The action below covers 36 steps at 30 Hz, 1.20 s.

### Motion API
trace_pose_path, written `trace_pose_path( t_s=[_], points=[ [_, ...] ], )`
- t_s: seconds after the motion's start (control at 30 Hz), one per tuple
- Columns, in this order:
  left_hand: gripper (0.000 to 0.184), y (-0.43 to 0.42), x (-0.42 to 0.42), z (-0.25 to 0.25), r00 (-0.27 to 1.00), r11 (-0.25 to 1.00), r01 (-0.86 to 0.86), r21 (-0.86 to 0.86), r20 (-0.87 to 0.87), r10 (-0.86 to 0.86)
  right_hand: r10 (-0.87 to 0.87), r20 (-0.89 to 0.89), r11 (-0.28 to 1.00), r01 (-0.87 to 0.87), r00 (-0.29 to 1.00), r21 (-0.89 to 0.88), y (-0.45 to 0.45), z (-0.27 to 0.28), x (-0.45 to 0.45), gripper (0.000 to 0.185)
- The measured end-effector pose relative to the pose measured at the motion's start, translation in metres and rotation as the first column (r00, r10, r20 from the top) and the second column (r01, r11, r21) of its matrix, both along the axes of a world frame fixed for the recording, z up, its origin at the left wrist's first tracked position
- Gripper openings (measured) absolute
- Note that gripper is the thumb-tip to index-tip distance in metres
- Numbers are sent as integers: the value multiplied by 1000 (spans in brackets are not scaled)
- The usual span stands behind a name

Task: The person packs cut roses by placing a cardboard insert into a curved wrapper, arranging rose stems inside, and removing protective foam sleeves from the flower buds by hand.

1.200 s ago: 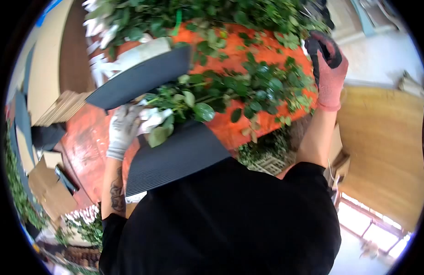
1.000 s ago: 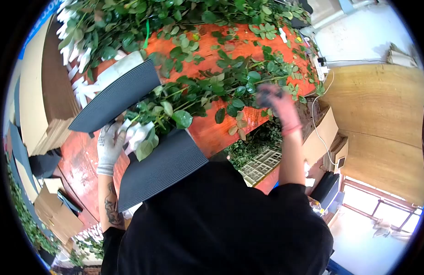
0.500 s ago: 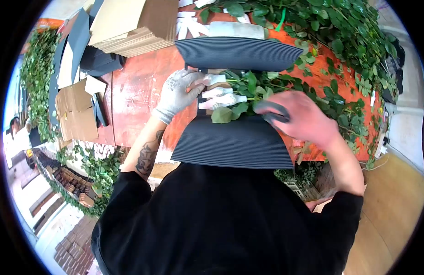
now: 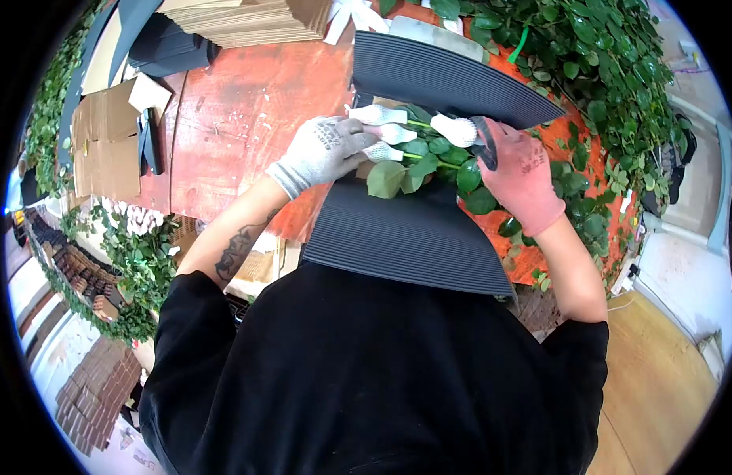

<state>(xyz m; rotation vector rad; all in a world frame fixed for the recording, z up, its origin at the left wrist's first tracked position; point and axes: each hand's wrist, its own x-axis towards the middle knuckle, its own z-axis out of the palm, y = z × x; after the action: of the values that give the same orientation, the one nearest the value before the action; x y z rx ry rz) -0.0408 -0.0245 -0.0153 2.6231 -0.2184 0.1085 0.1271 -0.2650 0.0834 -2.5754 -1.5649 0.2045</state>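
Black corrugated cardboard lies opened out before me, its far flap standing up. Across its middle lie several flower stems with green leaves, their heads wrapped in white netting. My left hand, in a pale grey glove, has its fingers curled at these netted heads; the fingertips are partly hidden. In a pink glove with dark fingertips, my right hand pinches another netted flower just right of the others, above the leaves.
The red table runs beneath. Stacked cardboard sheets sit at the back left, with brown cardboard and a black stapler-like tool nearer. Piled leafy stems cover the right side. White strips lie behind the cardboard.
My right hand has moved slightly right and now shows a netted flower at its fingertips. My left hand has shifted onto the netted heads. The view has turned a little.
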Motion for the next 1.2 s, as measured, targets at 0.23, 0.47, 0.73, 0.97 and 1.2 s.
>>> trace_pose_path(
  t_s=[0.23,0.47,0.73,0.97,1.2],
  points=[
    [40,-12,29,37,927,990,108,87,350,-132,43,304,967,-116,952,225,-15,-31,-14,31],
    [46,-27,35,27,974,977,86,196,188,-124,-93,-5,994,92,996,-52,-13,-24,-19,38],
    [34,-7,-4,16,1000,994,9,-109,-28,-12,213,84,952,-188,973,-241,19,-20,-27,11],
    [33,-1,-15,-17,991,963,-36,-267,-136,-1,303,-62,929,-310,951,-204,39,-36,-21,25],
    [25,4,-23,-24,994,877,-12,-481,-97,-40,198,-77,939,-211,977,-273,48,-60,-38,27]
  ],
)
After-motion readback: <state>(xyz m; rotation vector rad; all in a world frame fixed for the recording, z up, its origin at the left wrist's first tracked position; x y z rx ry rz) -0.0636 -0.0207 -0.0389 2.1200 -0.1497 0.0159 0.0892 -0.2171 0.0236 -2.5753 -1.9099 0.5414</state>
